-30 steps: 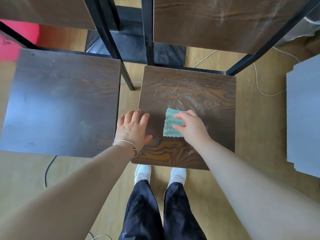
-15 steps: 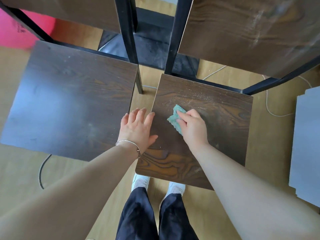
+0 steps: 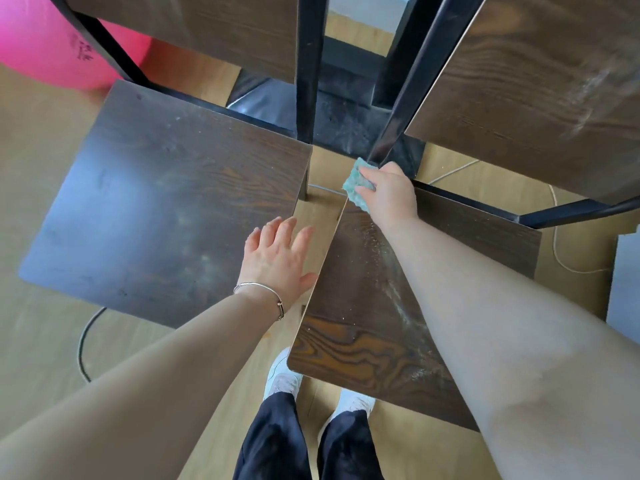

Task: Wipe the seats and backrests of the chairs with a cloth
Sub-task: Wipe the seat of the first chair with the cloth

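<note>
Barely started, probably: green cloth [image 3: 356,189] pinched in right hand [image 3: 389,194] at far left corner of right-hand seat [image 3: 360,306], dusty streaks all over; left hand [image 3: 277,259] flat, empty. Other seat [image 3: 156,209] and dusty backrest [image 3: 540,98] not yet done.

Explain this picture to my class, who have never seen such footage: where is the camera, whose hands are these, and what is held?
There is no machine here. A person wears one wide-angle camera on the head, so you look down along both arms to the white shoes and the pale wooden floor. Two square dark wood-grain chair seats on black metal frames stand side by side: the left-hand seat and the right-hand seat. The right hand grips a small teal cloth at the back left corner of the right-hand seat, which shows pale dusty streaks. The left hand, a thin silver bracelet on its wrist, is open with fingers spread by the gap between the seats and holds nothing.
</note>
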### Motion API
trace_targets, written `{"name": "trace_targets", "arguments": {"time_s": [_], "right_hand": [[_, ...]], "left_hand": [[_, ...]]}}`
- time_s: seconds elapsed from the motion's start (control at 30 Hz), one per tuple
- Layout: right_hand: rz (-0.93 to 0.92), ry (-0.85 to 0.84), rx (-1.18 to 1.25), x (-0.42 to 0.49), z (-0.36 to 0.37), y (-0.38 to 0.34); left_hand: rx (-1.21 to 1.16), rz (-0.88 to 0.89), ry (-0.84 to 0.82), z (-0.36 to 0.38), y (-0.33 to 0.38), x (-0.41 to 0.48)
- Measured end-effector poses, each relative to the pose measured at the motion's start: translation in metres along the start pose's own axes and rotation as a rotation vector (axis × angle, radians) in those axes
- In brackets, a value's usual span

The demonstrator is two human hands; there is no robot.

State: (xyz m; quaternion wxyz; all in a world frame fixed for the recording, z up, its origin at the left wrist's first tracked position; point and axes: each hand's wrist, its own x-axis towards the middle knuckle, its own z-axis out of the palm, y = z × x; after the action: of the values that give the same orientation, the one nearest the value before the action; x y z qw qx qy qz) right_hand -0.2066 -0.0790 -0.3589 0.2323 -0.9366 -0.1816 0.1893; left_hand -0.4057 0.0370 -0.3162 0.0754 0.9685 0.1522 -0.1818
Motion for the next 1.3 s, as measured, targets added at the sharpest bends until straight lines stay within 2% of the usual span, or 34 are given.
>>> {"name": "trace_targets", "arguments": {"time_s": [0.13,0.23,0.33,0.57,0.63,0.77,0.9,1.0,1.03,1.17,1.23,1.3], "right_hand": [[0.06,-0.023,0.146,-0.018,0.006,0.003],[-0.03,-0.056,0.061,-0.055,0.017,0.006],[-0.224,-0.089,-0.04,-0.101,0.033,0.014],[-0.351,-0.1,-0.02,-0.196,0.058,0.01],[-0.288,-0.165,0.068,-0.225,0.062,0.006],[-0.025,-0.33,0.255,-0.265,0.066,-0.002],[-0.072,-0.406,0.188,-0.284,0.066,0.009],[-0.231,-0.499,0.011,-0.287,0.066,0.022],[-0.215,-0.52,0.005,-0.285,0.063,0.026],[-0.233,-0.478,0.006,-0.277,0.056,0.032],[-0.213,-0.315,0.075,-0.26,0.045,0.029],[-0.319,-0.178,0.048,-0.224,0.03,0.031]], "left_hand": [[-0.007,-0.013,-0.02,0.009,-0.004,-0.011],[-0.016,-0.025,-0.02,0.011,-0.008,-0.02],[-0.035,-0.029,-0.014,0.013,-0.011,-0.032],[-0.015,-0.034,-0.027,0.021,-0.021,-0.066],[-0.002,-0.034,-0.04,0.023,-0.022,-0.075],[-0.004,-0.039,-0.062,0.023,-0.022,-0.088],[-0.01,-0.05,-0.074,0.019,-0.02,-0.093],[0.003,-0.046,-0.086,0.017,-0.015,-0.094],[0.009,-0.045,-0.092,0.016,-0.013,-0.094],[0.025,-0.042,-0.109,0.016,-0.002,-0.089],[0.024,-0.04,-0.105,0.017,0.005,-0.083],[0.016,-0.042,-0.101,0.016,0.012,-0.074]]}}
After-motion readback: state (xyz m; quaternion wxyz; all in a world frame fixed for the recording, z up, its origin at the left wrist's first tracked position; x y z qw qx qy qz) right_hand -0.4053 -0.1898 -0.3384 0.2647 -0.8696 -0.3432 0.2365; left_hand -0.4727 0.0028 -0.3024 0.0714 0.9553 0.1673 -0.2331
